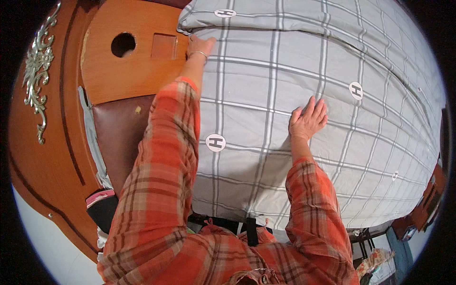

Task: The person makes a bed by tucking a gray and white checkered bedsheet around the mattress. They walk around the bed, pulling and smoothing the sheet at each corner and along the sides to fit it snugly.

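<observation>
A grey checked bed sheet (245, 85) with round letter patches covers a mattress in front of me. My left hand (200, 46) reaches to the sheet's left edge, beside the wooden headboard; its fingertips are near a folded layer of the same cloth (256, 21), and whether they grip it I cannot tell. My right hand (308, 119) lies palm down on the sheet, right of the middle, its fingers somewhat apart and nothing held. Creases run across the sheet beyond both hands.
Left of the bed stands a wooden headboard (121, 78) with a round hole, a square recess and brown padding (117, 131). Silver scroll trim (37, 67) decorates its outer panel. A dark cloth item with a pink edge (103, 206) sits by the headboard, low on the left.
</observation>
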Motion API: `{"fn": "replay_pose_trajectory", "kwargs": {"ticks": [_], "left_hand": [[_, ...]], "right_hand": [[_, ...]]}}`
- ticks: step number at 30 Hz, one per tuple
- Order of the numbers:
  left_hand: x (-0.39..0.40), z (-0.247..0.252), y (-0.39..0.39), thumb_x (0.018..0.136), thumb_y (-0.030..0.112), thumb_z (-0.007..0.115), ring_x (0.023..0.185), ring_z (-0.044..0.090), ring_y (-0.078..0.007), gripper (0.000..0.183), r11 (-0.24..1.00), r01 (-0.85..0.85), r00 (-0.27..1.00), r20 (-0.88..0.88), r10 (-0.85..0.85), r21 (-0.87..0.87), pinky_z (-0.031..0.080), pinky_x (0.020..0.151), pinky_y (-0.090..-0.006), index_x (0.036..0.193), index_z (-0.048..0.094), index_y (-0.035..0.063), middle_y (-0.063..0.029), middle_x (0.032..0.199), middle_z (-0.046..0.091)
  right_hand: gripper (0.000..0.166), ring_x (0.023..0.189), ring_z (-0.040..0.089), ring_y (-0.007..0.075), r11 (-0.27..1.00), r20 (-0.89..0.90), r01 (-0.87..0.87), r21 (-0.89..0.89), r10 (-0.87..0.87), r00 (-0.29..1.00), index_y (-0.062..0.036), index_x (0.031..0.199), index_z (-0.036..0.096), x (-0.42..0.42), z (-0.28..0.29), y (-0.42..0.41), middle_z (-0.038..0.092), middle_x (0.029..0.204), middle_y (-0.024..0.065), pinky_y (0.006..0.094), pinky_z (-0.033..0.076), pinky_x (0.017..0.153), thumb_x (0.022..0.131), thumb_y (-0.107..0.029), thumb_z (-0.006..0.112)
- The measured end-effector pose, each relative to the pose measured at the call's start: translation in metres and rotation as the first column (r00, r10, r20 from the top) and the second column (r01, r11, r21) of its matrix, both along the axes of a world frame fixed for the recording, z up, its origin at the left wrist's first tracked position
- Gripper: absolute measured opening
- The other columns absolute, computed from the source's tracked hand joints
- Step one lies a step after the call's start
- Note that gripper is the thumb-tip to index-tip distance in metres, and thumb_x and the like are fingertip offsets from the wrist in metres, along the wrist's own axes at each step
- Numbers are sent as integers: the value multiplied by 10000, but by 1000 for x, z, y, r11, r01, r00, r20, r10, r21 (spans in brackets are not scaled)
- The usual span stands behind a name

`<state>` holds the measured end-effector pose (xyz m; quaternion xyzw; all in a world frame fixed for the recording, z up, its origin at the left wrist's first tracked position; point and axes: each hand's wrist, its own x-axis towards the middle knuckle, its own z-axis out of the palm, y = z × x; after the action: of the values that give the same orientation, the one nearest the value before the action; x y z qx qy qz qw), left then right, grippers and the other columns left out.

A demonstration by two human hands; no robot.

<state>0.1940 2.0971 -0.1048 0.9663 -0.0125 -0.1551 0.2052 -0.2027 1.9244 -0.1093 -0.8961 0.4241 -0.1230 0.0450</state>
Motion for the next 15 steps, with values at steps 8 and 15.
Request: {"fn": "replay_pose_trajectory", "kwargs": {"ticks": [8,15], "left_hand": [[20,-24,19,687,540,630,1284,413,-414,999,999,36,995,98,-35,-6,339,1068,-446,1418,275,-42,-279,1413,388],[-33,29,58,797,314,644,1361,344,-336,886,776,397,917,182,-354,-491,268,1114,-340,1454,189,-70,-275,1442,358]], "right_hand": [[571,1370,280,318,999,12,-1,42,1,1000,-146,1367,453,-1,-2,1,352,1468,157,527,155,1100,832,-337,513],[566,1368,276,313,1000,60,-9,-6,9,998,-167,1356,466,-6,-13,-1,386,1444,147,527,140,1099,826,-357,524]]}}
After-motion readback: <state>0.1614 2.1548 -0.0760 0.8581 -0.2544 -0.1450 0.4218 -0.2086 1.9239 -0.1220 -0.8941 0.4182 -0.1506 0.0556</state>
